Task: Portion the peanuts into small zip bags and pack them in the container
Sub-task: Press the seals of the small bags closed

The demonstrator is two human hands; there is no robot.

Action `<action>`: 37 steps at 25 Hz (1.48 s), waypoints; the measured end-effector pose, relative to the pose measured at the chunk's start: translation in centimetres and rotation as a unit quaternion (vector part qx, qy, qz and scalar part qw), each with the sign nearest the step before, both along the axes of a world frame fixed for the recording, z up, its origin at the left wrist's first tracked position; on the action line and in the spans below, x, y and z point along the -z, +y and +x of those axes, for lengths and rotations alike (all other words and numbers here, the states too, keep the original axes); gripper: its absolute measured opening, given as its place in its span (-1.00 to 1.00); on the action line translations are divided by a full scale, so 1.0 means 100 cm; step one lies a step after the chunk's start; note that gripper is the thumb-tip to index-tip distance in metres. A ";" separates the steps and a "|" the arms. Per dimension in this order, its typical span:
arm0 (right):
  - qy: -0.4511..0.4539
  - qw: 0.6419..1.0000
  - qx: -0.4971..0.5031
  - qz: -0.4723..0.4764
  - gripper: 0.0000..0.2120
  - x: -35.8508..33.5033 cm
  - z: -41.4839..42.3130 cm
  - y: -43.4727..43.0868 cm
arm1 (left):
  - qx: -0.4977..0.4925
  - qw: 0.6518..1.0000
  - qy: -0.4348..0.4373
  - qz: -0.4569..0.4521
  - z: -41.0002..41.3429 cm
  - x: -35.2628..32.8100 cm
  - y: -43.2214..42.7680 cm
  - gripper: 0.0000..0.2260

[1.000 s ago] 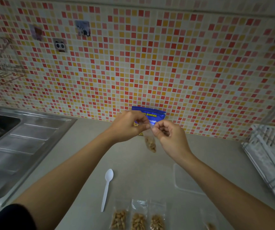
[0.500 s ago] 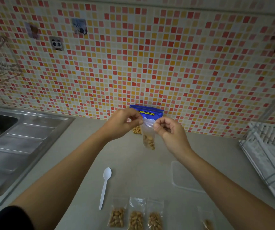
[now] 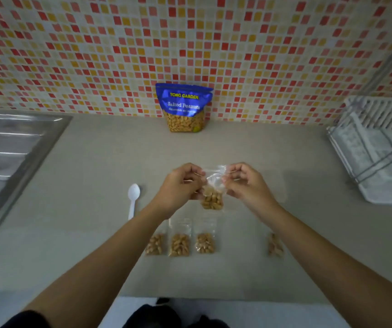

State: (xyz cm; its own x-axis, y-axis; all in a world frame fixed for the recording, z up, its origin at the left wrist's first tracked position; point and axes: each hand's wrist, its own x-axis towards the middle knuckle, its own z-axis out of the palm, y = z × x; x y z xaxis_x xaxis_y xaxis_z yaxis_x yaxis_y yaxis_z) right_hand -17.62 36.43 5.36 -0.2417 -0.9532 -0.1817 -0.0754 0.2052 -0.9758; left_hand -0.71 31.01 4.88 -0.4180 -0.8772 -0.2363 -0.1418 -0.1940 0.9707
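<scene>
My left hand [image 3: 178, 185] and my right hand [image 3: 244, 183] both pinch the top of a small clear zip bag [image 3: 212, 190] with peanuts in its bottom, held above the counter. The blue Tong Garden salted peanuts pouch [image 3: 184, 107] stands upright against the tiled wall. Three filled small bags [image 3: 179, 243] lie in a row near the counter's front. One more filled bag [image 3: 275, 245] lies apart to the right, partly behind my right forearm. A clear flat container or lid [image 3: 277, 185] lies faintly visible behind my right hand.
A white plastic spoon [image 3: 133, 197] lies left of my hands. A steel sink drainboard [image 3: 7, 157] fills the left side. A white dish rack [image 3: 379, 150] stands at the right. The counter's front edge [image 3: 214, 297] runs near my body.
My hands have brought the small bag down and toward me, away from the pouch, which now shows in full. The camera has tilted down toward the counter.
</scene>
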 end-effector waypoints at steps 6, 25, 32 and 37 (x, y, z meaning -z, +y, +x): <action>0.095 0.989 0.030 0.109 -0.79 0.097 -0.025 0.049 | -0.008 0.986 -0.157 0.061 -0.037 0.087 0.062 -0.87; 0.361 0.905 0.135 0.177 -0.69 0.128 -0.112 0.090 | 0.180 0.887 -0.364 -0.220 -0.128 0.104 0.080 -0.68; 0.243 0.935 0.176 0.191 -0.70 0.135 -0.107 0.094 | 0.094 0.956 -0.278 -0.031 -0.165 0.112 0.090 -0.55; 0.089 0.970 0.175 0.144 -0.96 0.112 -0.096 0.094 | 0.039 0.983 -0.162 0.080 -0.143 0.086 0.089 -0.76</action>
State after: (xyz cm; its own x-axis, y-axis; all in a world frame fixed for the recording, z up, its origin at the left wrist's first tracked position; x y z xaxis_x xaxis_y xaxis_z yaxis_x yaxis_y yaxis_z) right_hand -27.19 45.87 -5.87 -0.5937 -0.7222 -0.3548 -0.1133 0.5116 -0.8517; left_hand -14.96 39.94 -3.69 -0.3622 -0.7868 -0.4997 -0.4589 -0.3160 0.8304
